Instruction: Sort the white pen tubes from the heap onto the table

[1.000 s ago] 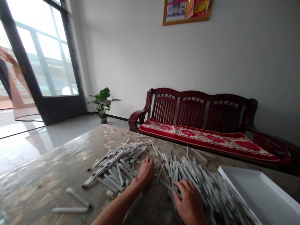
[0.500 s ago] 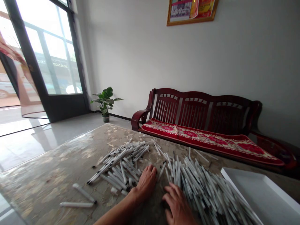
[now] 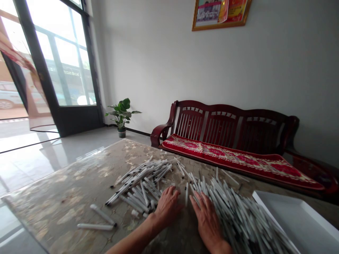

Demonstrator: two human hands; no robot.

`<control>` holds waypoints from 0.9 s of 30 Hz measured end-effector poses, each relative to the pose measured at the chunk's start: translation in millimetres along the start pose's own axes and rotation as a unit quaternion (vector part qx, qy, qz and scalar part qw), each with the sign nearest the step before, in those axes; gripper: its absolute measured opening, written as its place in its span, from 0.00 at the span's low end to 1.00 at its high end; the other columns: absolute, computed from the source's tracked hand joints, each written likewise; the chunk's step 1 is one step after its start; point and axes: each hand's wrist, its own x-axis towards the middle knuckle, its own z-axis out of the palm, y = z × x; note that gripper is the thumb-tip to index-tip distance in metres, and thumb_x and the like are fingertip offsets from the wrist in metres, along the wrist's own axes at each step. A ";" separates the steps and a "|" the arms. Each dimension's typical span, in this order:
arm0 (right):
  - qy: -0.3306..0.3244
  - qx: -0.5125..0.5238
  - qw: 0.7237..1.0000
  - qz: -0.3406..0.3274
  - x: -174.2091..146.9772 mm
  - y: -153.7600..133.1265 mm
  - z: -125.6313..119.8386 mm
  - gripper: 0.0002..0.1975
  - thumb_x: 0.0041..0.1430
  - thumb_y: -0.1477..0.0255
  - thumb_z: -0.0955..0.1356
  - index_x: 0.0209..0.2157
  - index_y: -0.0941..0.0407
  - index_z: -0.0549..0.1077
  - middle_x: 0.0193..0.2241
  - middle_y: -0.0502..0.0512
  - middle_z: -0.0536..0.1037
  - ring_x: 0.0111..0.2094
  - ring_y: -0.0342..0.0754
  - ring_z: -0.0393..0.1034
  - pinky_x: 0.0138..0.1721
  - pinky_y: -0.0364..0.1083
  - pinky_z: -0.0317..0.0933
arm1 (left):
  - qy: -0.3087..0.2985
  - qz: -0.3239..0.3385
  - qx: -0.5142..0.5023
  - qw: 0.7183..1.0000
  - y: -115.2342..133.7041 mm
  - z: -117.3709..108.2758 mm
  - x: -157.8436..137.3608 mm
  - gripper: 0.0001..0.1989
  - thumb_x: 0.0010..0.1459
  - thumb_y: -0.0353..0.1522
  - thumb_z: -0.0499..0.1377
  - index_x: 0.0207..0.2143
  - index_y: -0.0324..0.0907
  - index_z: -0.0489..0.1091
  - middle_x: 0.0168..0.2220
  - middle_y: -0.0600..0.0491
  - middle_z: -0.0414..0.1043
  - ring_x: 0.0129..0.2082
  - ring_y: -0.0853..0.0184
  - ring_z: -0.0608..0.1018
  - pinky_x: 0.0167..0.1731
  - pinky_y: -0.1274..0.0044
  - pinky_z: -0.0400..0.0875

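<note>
Two heaps of slim white pens with black ends lie on the table. My left hand (image 3: 167, 204) is at the right edge of the smaller left heap (image 3: 143, 188), palm down, its fingers stretched out and slightly blurred. Against the near left side of the larger right heap (image 3: 235, 211) rests my right hand (image 3: 208, 220), fingers spread over the pen ends. A single pen (image 3: 186, 194) stands out in the gap between the hands. Neither hand grips anything that I can see; what lies under the palms is hidden.
A shallow white tray (image 3: 299, 215) stands right of the large heap. Two loose pens (image 3: 95, 226) lie at the near left of the patterned tablecloth (image 3: 63, 201). Behind the table are a dark red wooden bench (image 3: 219, 123) and a potted plant (image 3: 122, 114).
My right hand has moved forward and its fingers have straightened against the right heap. My left hand has shifted slightly, its fingers stretching. The whole view has moved a little.
</note>
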 end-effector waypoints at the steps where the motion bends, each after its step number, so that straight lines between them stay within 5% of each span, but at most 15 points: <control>1: -0.004 0.000 0.999 -0.033 3.2 -1.9 -0.8 0.33 0.55 0.87 0.59 0.59 0.49 0.67 0.61 0.50 0.67 0.62 0.52 0.56 0.59 0.53 0.54 | 0.009 -0.015 0.015 1.000 -4.4 -3.2 7.1 0.21 0.58 0.38 0.56 0.54 0.43 0.66 0.63 0.43 0.58 0.62 0.54 0.61 0.60 0.67 0.55; 7: -0.072 0.038 0.989 -0.125 24.4 -5.0 3.3 0.28 0.57 0.87 0.60 0.54 0.49 0.72 0.58 0.47 0.71 0.62 0.48 0.58 0.60 0.51 0.53 | 0.022 -0.078 0.106 0.991 -24.7 -10.0 41.5 0.23 0.60 0.38 0.54 0.55 0.38 0.68 0.63 0.37 0.59 0.65 0.48 0.56 0.61 0.61 0.51; 18: -0.047 0.065 0.997 0.014 14.0 26.3 14.5 0.28 0.54 0.88 0.58 0.50 0.55 0.76 0.51 0.53 0.77 0.57 0.49 0.64 0.58 0.49 0.55 | 0.004 -0.049 0.073 0.996 -16.5 -2.6 17.6 0.13 0.60 0.33 0.52 0.43 0.40 0.73 0.47 0.40 0.69 0.52 0.53 0.67 0.51 0.66 0.62; 23: -0.025 0.061 0.997 0.043 11.5 18.3 7.2 0.24 0.58 0.83 0.59 0.51 0.54 0.76 0.50 0.54 0.77 0.57 0.51 0.64 0.58 0.50 0.55 | -0.020 -0.015 0.039 0.999 -4.4 1.3 5.5 0.12 0.61 0.32 0.51 0.42 0.44 0.72 0.47 0.45 0.71 0.49 0.56 0.69 0.51 0.67 0.63; 27: -0.037 0.054 0.998 0.010 10.7 3.9 3.0 0.23 0.58 0.78 0.62 0.53 0.48 0.73 0.60 0.50 0.69 0.62 0.54 0.57 0.61 0.55 0.50 | 0.029 -0.051 0.028 0.998 -0.3 3.4 25.1 0.19 0.61 0.31 0.50 0.53 0.46 0.68 0.58 0.46 0.65 0.58 0.56 0.66 0.57 0.67 0.59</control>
